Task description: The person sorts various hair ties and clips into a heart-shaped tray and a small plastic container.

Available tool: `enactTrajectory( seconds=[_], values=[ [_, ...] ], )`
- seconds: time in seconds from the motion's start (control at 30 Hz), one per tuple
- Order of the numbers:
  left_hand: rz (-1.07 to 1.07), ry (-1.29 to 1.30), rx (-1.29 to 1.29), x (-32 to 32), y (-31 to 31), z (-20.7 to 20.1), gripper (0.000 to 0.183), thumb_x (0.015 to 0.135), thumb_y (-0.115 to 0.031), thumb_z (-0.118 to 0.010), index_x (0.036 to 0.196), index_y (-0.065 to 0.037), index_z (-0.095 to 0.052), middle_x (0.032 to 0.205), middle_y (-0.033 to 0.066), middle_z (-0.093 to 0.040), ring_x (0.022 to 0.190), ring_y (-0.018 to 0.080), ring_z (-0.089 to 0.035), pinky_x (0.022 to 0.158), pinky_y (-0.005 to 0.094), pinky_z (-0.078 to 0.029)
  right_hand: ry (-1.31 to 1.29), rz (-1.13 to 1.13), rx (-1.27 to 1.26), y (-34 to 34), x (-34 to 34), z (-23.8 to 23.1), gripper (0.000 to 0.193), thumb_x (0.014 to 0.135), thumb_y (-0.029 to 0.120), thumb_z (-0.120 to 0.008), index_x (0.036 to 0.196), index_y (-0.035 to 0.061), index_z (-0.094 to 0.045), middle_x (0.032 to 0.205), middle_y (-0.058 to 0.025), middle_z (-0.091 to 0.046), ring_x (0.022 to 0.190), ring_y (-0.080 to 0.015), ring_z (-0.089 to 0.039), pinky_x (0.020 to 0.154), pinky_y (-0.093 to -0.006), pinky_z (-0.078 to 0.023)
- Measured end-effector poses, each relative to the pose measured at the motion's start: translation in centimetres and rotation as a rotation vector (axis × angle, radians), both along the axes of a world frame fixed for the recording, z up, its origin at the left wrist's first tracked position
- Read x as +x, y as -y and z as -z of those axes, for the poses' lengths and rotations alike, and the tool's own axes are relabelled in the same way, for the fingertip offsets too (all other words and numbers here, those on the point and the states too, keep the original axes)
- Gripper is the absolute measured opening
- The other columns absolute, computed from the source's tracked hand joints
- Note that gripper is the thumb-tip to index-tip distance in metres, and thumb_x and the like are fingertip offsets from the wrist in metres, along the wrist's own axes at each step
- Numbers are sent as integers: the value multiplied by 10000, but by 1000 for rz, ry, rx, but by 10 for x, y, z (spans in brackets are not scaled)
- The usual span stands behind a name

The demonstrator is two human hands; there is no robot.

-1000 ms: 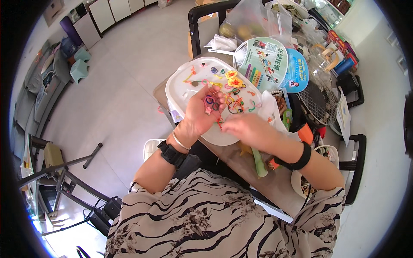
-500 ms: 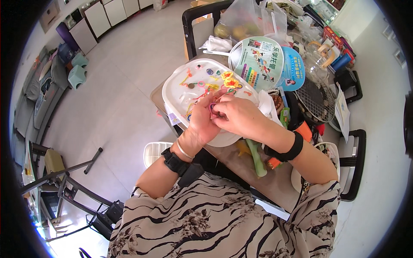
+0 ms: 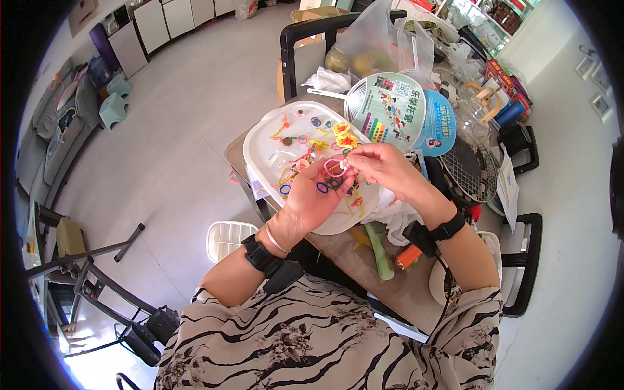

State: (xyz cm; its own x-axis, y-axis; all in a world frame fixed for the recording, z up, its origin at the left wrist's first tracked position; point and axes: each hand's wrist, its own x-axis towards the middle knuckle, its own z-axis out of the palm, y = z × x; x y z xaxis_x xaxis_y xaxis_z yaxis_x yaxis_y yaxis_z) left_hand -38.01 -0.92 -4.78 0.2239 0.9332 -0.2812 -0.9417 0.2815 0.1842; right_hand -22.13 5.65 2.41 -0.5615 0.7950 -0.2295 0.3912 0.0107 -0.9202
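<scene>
A pink ring, like a hair tie (image 3: 334,168), is stretched between my hands above a white tray (image 3: 259,146). My right hand (image 3: 389,170) pinches its right side, where a small whitish piece shows. My left hand (image 3: 311,200) is turned palm up, its fingertips closed on the ring's lower edge. A blue ring (image 3: 322,188) and a dark ring lie by the left palm; whether they rest in it or on the tray I cannot tell. Yellow-orange flower shapes (image 3: 344,133) and several small coloured bands and rings lie on the tray beyond my hands.
Round fans, one green (image 3: 390,107) and one blue (image 3: 441,123), lie behind the tray. A clear plastic bag (image 3: 364,45) holds round fruit. At the right are a wire rack (image 3: 471,166) and a glass jug. Near the front edge lies a green long object (image 3: 379,250). A white basket (image 3: 227,240) stands lower left.
My hands have opened apart slightly; the right has drawn up and to the right. The pink ring, mostly covered by fingers before, now shows as an open loop between them.
</scene>
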Motion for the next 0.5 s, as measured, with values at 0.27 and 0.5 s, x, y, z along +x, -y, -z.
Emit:
enactTrajectory(
  seconds=[0.27, 0.5],
  values=[
    [171, -305, 135, -14, -6, -10, 243, 1009, -277, -487, 1075, -61, -576, 883, 45, -592, 722, 118, -513, 627, 238, -433, 92, -55, 200, -8, -6, -13, 279, 909, 253, -634, 1007, -3, -685, 753, -23, -661, 677, -57, -567, 607, -235, -456],
    [-99, -424, 182, -57, -12, -36, 137, 990, -150, -484, 973, -30, -547, 817, 26, -538, 641, 83, -439, 537, 196, -361, 7, -58, 489, -22, -10, -17, 200, 889, 189, -637, 924, -4, -670, 782, -77, -684, 698, -139, -649, 660, -280, -497]
  ],
)
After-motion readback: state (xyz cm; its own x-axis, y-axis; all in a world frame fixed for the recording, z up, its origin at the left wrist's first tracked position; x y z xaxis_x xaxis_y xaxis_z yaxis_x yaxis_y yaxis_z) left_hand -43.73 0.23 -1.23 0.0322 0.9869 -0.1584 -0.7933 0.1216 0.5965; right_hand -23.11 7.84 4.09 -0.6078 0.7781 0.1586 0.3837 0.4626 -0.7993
